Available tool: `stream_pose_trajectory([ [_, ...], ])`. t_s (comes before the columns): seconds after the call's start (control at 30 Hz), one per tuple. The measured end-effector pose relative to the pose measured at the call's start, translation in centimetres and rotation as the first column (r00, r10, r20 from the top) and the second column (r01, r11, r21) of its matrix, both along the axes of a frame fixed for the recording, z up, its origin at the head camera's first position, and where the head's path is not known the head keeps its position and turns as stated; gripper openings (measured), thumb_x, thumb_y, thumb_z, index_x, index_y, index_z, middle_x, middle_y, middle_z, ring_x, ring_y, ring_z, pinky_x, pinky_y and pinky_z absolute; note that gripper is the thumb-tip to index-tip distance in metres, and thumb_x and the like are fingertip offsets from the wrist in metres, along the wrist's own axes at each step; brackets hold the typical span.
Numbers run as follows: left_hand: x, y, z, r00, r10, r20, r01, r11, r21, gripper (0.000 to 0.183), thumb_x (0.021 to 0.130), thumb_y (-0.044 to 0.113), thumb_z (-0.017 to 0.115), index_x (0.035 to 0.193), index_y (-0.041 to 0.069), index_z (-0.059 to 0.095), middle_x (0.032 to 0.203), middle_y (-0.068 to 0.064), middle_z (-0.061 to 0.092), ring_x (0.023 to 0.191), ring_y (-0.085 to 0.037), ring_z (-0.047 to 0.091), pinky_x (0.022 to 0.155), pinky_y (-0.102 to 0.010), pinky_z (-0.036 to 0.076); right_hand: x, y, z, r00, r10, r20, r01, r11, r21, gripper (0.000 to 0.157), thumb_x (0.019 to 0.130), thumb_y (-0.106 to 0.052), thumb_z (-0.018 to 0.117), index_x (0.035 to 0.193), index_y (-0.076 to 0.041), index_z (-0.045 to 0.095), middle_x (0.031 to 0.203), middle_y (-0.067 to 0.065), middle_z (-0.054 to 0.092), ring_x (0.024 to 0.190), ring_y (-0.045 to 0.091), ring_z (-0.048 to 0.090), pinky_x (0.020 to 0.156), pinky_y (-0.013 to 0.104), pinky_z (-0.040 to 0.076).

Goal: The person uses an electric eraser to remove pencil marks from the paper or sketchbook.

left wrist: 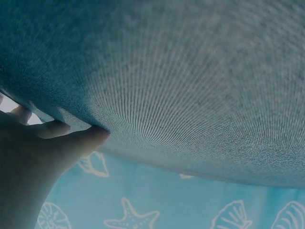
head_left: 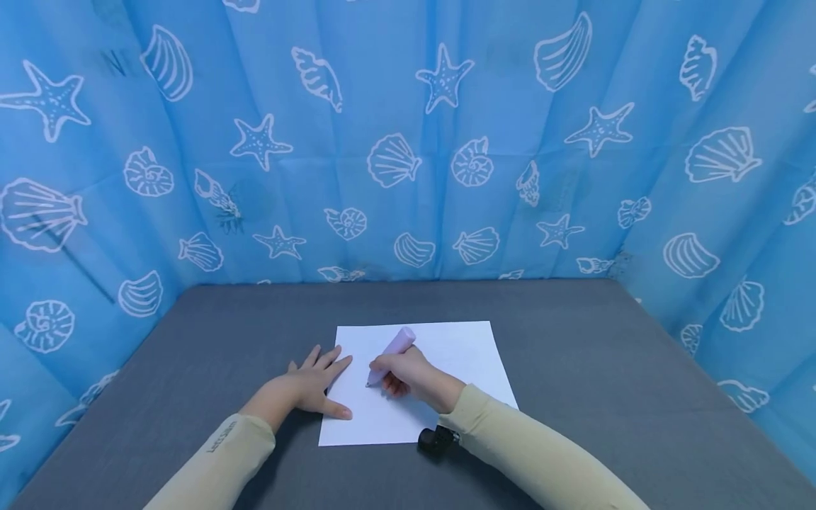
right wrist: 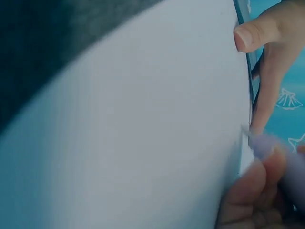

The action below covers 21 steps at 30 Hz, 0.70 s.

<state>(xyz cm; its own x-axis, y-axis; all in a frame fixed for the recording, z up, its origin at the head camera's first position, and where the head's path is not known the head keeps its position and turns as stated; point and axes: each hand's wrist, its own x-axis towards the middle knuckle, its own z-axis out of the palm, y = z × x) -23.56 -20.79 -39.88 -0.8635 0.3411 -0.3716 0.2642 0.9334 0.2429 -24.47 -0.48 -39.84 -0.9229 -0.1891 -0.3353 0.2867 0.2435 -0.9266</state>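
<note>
A white sheet of paper (head_left: 446, 368) lies flat on the grey table. My right hand (head_left: 411, 372) pinches a thick, light purple pen (head_left: 399, 341) over the left half of the sheet, its tip pointing down at the paper. In the right wrist view the pen (right wrist: 271, 148) shows between thumb and fingers, with its tip at or just above the surface. Spread fingers of my left hand (head_left: 312, 386) rest across the sheet's left edge, the thumb on the paper. The left wrist view shows this left hand (left wrist: 47, 143) against the tabletop. No mark on the paper can be made out.
The grey cloth-covered table (head_left: 255, 319) stretches around the paper. A blue curtain (head_left: 408, 205) with white shells and starfish hangs behind and along both sides. A small black device (head_left: 436, 440) sits at the right wrist, close to the sheet's lower edge.
</note>
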Motion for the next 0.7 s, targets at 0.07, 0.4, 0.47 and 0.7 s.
stream_pose_trajectory([
  [0.07, 0.03, -0.01, 0.03, 1.0, 0.002, 0.0, -0.002, 1.0, 0.003, 0.105, 0.075, 0.065, 0.071, 0.155, 0.014, 0.024, 0.161, -0.014, 0.014, 0.144, -0.047, 0.003, 0.104, -0.074, 0.011, 0.01, 0.01, -0.05, 1.0, -0.001, 0.001, 0.001, 1.0, 0.001, 0.019, 0.087, -0.018, 0.068, 0.085, -0.003, 0.056, 0.059, 0.004, 0.051, 0.048, 0.012, 0.048, 0.046, 0.022, 0.041],
  [0.4, -0.24, -0.04, 0.12, 1.0, 0.004, 0.018, -0.004, 1.0, -0.004, 0.108, 0.075, 0.069, 0.069, 0.156, 0.015, 0.022, 0.162, -0.013, 0.01, 0.145, -0.046, 0.0, 0.104, -0.074, 0.009, -0.47, 0.14, -0.26, 1.0, -0.002, 0.02, 0.003, 0.997, -0.08, 0.016, 0.086, -0.016, 0.064, 0.086, -0.001, 0.058, 0.06, 0.006, 0.054, 0.048, 0.012, 0.051, 0.047, 0.022, 0.045],
  [0.47, -0.34, -0.05, 0.07, 1.0, 0.003, 0.016, -0.003, 1.0, -0.006, 0.108, 0.075, 0.069, 0.068, 0.156, 0.016, 0.022, 0.162, -0.013, 0.01, 0.145, -0.045, 0.0, 0.104, -0.074, 0.009, -0.53, 0.08, -0.21, 1.0, 0.003, 0.023, -0.001, 0.995, -0.098, 0.015, 0.086, -0.014, 0.063, 0.084, 0.0, 0.059, 0.059, 0.006, 0.054, 0.047, 0.011, 0.051, 0.047, 0.022, 0.046],
  [0.7, -0.37, -0.16, -0.23, 1.0, 0.007, 0.015, -0.007, 1.0, -0.018, 0.106, 0.075, 0.069, 0.068, 0.156, 0.018, 0.022, 0.162, -0.012, 0.011, 0.145, -0.046, 0.001, 0.104, -0.074, 0.01, -0.36, -0.19, -0.43, 1.0, -0.003, 0.012, 0.004, 0.996, -0.087, 0.013, 0.084, -0.012, 0.065, 0.081, -0.001, 0.057, 0.056, 0.005, 0.053, 0.045, 0.01, 0.049, 0.045, 0.021, 0.043],
])
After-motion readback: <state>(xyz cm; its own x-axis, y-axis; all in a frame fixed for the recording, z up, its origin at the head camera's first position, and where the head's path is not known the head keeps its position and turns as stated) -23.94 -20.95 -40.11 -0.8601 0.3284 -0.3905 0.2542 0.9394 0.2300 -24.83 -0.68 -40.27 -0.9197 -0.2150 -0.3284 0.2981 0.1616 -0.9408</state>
